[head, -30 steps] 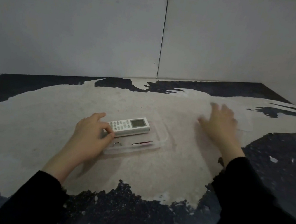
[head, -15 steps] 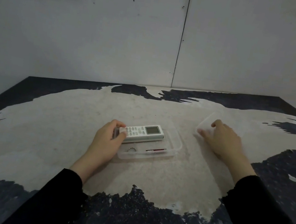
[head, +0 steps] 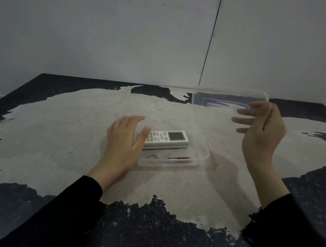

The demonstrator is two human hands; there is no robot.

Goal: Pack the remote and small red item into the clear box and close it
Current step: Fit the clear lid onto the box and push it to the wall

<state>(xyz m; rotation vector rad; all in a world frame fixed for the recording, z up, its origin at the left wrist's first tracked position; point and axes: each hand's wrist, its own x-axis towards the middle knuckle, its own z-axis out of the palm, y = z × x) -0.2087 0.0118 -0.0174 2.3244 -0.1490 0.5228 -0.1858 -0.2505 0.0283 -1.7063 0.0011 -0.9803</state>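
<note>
Our right hand has its grip pinched on the clear lid, up in the air. Our left hand is open and touches the remote. The remote and the small red item lie in the clear box, down beside that grip. We should lower the lid flat, match the corners, then press.

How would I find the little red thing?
Look at the clear plastic box sitting on the worn pale tabletop. Inside, in front of the white remote, lies a thin red strip: the only red item, beside a small metal ring.
</note>
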